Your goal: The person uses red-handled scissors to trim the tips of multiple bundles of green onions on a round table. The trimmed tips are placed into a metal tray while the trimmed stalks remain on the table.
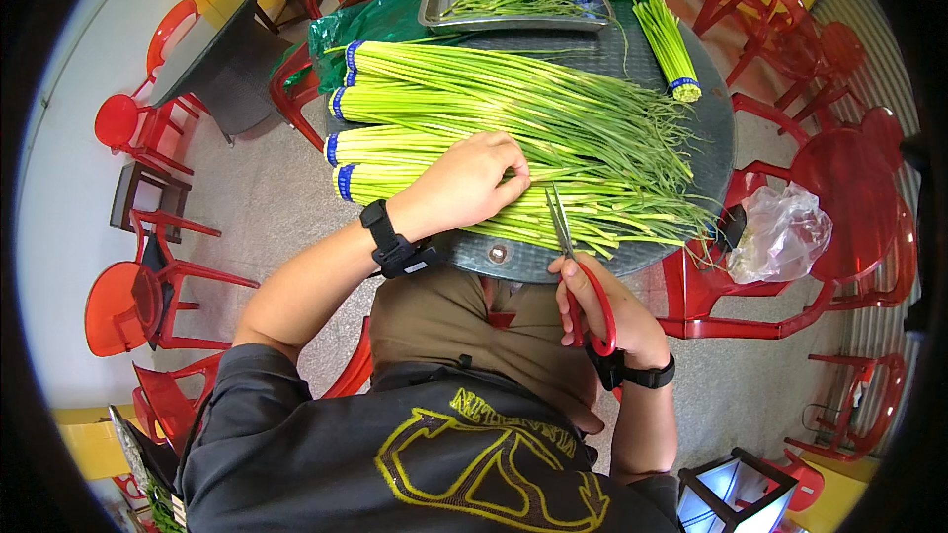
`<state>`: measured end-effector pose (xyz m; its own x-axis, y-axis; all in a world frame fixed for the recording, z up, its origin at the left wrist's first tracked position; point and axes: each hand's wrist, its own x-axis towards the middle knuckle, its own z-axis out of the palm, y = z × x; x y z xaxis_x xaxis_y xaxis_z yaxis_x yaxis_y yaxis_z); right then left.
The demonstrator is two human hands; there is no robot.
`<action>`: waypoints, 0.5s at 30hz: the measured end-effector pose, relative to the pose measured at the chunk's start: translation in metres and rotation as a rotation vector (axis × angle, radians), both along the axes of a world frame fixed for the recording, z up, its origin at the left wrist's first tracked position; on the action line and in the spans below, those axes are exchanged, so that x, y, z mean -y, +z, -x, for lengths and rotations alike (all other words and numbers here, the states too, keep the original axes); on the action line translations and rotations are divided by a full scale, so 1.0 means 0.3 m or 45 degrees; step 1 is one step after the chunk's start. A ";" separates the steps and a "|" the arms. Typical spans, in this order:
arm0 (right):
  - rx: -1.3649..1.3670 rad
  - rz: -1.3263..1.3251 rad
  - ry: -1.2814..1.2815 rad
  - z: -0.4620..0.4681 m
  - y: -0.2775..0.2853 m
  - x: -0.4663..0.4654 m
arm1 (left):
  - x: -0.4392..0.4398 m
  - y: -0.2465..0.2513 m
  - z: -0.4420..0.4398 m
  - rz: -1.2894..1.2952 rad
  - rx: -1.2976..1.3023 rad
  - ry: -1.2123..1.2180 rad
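Several long bundles of garlic scapes [474,100], bound at their left ends with blue bands [344,181], lie side by side on a dark round table [474,255]. My left hand [474,178] rests over the near bundles, thumb and forefinger brought together at the green stems; whether a stem is pinched between them cannot be told. My right hand [603,303] holds red-handled scissors [561,222] at the near edge, fingers in the handles. The blades point away from me, a little apart, over the stems of the nearest bundle.
A metal tray [515,24] with loose green pieces stands at the far edge, beside green plastic [385,15]. A shorter banded bundle [666,44] lies at the far right. A clear plastic bag [781,233] sits on a red chair [689,296] to the right.
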<state>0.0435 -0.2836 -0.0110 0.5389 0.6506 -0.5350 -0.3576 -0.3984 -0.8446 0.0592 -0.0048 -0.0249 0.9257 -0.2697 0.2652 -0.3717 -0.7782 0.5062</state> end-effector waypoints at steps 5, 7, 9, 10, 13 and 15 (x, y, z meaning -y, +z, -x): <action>0.038 -0.007 0.020 0.001 -0.006 -0.012 | -0.001 -0.012 0.028 0.092 -0.051 -0.004; 0.067 -0.006 0.019 0.001 -0.006 -0.018 | 0.000 -0.010 0.033 0.087 -0.053 -0.010; 0.086 -0.021 -0.013 0.006 -0.005 -0.022 | 0.003 -0.008 0.035 0.079 -0.053 -0.026; 0.106 -0.027 -0.020 0.009 -0.005 -0.024 | 0.005 -0.006 0.038 0.076 -0.044 -0.028; 0.114 -0.029 -0.026 0.011 -0.007 -0.026 | 0.007 -0.001 0.046 0.068 -0.031 -0.029; 0.152 -0.046 -0.023 0.009 -0.008 -0.026 | 0.007 0.000 0.048 0.071 -0.047 -0.029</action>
